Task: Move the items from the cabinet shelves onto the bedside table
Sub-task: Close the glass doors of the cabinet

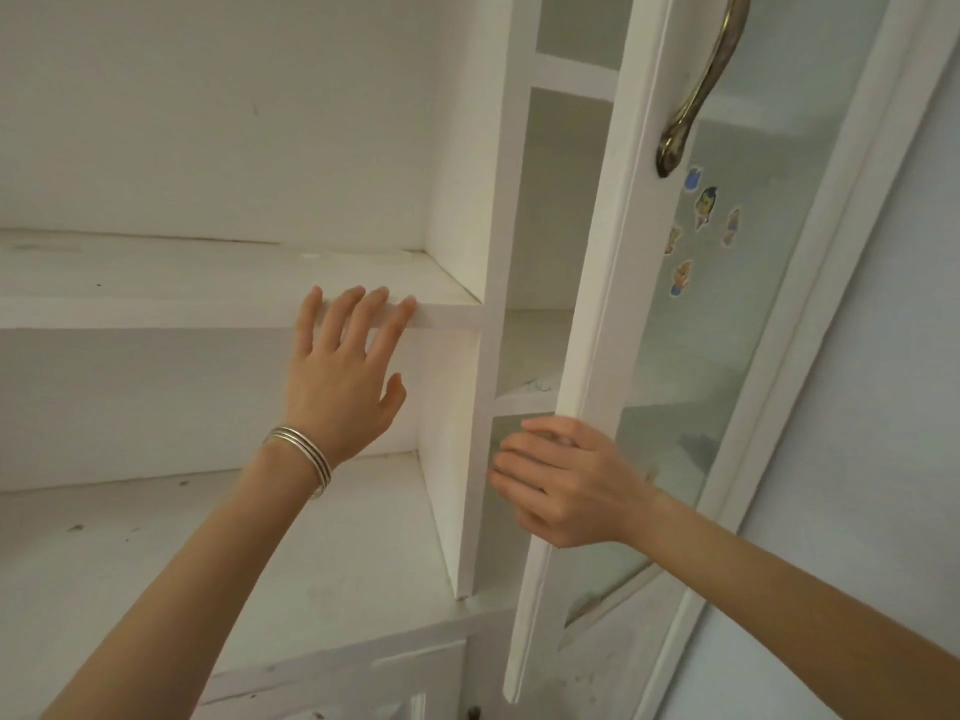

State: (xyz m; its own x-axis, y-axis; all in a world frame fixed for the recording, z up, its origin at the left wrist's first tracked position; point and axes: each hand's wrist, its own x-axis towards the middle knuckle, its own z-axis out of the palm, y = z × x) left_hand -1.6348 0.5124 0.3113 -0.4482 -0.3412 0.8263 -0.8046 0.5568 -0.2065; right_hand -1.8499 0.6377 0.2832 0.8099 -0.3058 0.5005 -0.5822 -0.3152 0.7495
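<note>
Soft, even, warm light, faint shadows, slight overall softness, and wide-angle bending at the edges.

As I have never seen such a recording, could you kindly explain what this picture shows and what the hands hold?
There is no machine here: a person wears one wide-angle camera on the head, so you look along their bare arms into a white cabinet. The left hand, with silver bangles on its wrist, lays straight fingers on the upper shelf's front edge and holds nothing. The right hand curls its fingers round the edge of the open glass cabinet door, which bears a brass handle and small stickers. Dark specks dot the lower shelf.
</note>
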